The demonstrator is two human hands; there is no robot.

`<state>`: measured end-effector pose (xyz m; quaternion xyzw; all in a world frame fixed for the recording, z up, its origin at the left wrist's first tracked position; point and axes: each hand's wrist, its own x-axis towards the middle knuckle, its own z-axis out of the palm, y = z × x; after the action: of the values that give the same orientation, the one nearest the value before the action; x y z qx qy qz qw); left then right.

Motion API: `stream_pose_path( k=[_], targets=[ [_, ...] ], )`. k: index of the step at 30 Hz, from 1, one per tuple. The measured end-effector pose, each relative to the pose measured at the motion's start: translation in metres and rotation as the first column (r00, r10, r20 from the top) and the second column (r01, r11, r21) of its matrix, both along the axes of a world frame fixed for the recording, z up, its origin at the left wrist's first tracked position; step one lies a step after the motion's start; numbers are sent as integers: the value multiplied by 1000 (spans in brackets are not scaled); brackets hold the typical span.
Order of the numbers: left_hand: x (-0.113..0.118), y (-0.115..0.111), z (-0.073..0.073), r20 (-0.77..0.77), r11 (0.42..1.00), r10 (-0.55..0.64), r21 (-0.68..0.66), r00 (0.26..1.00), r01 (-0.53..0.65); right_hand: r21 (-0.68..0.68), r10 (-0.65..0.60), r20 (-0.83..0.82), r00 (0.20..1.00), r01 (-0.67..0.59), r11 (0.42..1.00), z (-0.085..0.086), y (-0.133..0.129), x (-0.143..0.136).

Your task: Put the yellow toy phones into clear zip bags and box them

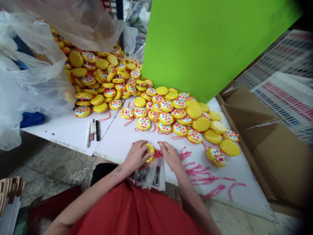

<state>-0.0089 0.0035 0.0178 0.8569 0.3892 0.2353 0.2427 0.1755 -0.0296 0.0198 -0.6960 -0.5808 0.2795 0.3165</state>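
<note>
Head view: a yellow toy [150,152] is at the near edge of the white table [112,142], under the L hand [137,154]. L fingers are bent & pressed on it. R hand [169,154] is just beside it, thumb & pointer tips close together; can't tell if they pinch anything. Red string [158,152] lies b/w toy & R hand.

Prob. only part done: some toys up front, e.g. the dotted toy [143,124], have red loops by them. The big pile [97,76] at back L has lots w/ no loop showing, so much seems left. Pink strips [200,174] lie spread out R of the hands.

The held toy is flat, plain side up. Its long way seems to run away from the person, but fingers hide part, so not 100% sure. Can't tell which end is the front.
</note>
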Motion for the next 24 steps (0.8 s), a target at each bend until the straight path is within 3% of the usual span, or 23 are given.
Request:
stream_pose_path(
  k=[3, 9, 13, 16, 20, 24],
  targets=[
    [-3, 5, 5, -10, 996, -47, -73, 999, 46, -71, 39, 4, 999, -39, 997, -2, -8, -1],
    [-8, 11, 16, -62, 979, -153, -149, 986, 142, -56, 46, 15, 999, -45, 997, -14, -14, -14],
    [-6, 11, 25, -147, 988, -115, -118, 982, 98, -21, -15, 4, 1000, 15, 1000, -8, -16, -22],
    [-4, 9, 31, -197, 988, -85, -143, 977, 57, 42, -83, -140, 987, 90, 995, 2, -16, -29],
    [-6, 6, 37, -71, 974, -87, -217, 994, 70, 86, -121, -374, 920, 164, 983, 13, -14, -36],
    [-15, 4, 30, 204, 984, 99, -163, 974, -65, 74, -123, -559, 820, 197, 978, 19, -14, -36]
  ],
)
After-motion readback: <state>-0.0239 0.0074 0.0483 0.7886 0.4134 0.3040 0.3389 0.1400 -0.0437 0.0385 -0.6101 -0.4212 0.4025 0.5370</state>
